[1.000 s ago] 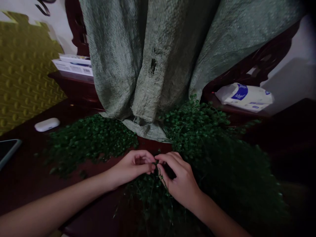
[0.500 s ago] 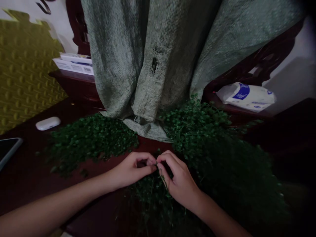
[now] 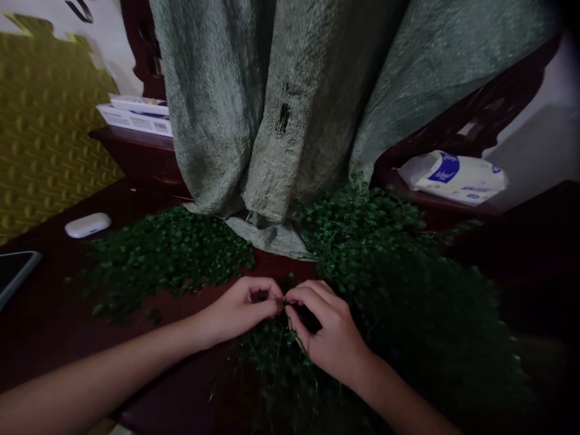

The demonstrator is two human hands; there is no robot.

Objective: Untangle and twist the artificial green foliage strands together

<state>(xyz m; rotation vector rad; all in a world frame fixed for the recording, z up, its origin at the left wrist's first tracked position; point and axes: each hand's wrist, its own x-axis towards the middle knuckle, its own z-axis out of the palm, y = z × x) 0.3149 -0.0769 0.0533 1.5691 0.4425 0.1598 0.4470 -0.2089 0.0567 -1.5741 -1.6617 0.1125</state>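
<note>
My left hand is closed in a pinch, its thumb and forefinger meeting my right hand's fingertips. Between the fingertips is a bit of green plant, too small and dark to make out fully. My right hand also pinches, with a thin green stem trailing below its thumb. Under both hands lies a tangle of leafy green sprigs. A large heap of stemmed greens spreads to the right. A pile of small green clusters lies to the left on the dark red table.
A grey-green woven sack hangs behind the greens, its lower edge on the table. A white earbud case and a phone lie at left. Flat boxes and a tissue pack rest on ledges. A yellow foam mat stands left.
Both hands shift slightly left and their fingertips draw closer together. The stem under my right hand hangs differently. The piles, sack and other things stay where they were.
</note>
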